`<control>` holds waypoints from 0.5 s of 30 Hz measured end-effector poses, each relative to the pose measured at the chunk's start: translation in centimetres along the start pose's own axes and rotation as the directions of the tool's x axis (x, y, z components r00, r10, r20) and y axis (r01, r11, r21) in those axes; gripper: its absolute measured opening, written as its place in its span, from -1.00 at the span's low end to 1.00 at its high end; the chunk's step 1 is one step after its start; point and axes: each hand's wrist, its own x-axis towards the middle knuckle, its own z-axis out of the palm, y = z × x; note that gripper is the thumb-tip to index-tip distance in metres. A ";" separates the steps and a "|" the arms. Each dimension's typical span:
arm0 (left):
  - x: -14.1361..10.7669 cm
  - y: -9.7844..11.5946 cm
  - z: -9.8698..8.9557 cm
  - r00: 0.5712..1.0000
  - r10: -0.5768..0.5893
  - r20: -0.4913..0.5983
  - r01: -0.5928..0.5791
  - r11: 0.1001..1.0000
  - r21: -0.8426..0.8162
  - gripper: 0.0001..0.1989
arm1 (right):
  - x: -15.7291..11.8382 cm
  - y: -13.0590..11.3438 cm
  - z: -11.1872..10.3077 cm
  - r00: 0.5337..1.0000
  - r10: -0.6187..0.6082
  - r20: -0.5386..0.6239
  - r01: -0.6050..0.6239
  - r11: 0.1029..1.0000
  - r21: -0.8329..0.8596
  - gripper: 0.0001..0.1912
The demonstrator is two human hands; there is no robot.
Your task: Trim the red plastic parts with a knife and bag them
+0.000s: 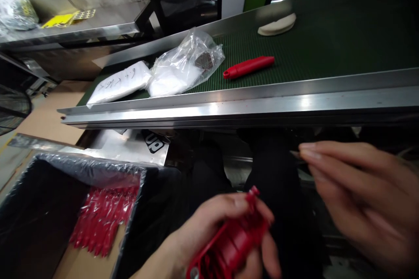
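Note:
A red plastic part [229, 244] with a ribbed, hollow inside lies in my left hand [219, 218], thumb on top and fingers wrapped round its far side. To the right, my right hand [363, 192] is raised apart from it, thumb and fingertips pinched together; whatever is between them is too small and blurred to name. On the green conveyor belt [343, 43] beyond lies a slim red part [249, 67] with a ring at its left end.
On the belt lie a white wrapped pack [121, 82], a clear bag [186, 65] and a pale curved piece [277, 25]. Its metal rail [229, 105] crosses before me. Lower left, a lined bin [139, 192] holds several bagged red parts [101, 218]. A metal shelf [114, 19] stands upper left.

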 end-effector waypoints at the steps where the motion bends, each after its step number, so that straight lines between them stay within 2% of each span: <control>1: 0.2 0.5 0.0 0.998 0.060 -0.030 -0.061 0.997 -0.037 -0.58 | 0.0 -0.6 0.2 1.000 -0.023 0.021 0.023 0.999 0.036 -0.35; 3: 0.5 1.9 0.3 0.974 0.181 -0.134 -0.192 0.978 -0.078 -0.58 | -0.3 -2.2 0.7 0.998 -0.050 0.043 0.044 0.991 0.126 -0.43; 5: 0.8 3.4 0.9 0.924 0.304 -0.231 -0.326 0.943 -0.064 -0.62 | -0.6 -3.9 1.5 0.995 -0.060 0.080 0.045 0.982 0.184 -0.52; 8: 1.2 4.8 1.7 0.842 0.455 -0.289 -0.483 0.875 -0.031 -0.65 | -0.8 -6.3 2.7 0.989 -0.052 0.141 0.023 0.980 0.198 -0.55; 11: 1.4 5.0 2.1 0.802 0.520 -0.295 -0.545 0.838 -0.004 -0.68 | -0.8 -7.7 3.7 0.984 0.001 0.179 -0.038 0.978 0.206 -0.53; 15: 1.4 4.7 2.2 0.789 0.539 -0.295 -0.561 0.828 0.009 -0.68 | -0.9 -7.8 4.3 0.985 -0.042 0.166 0.012 0.984 0.179 -0.58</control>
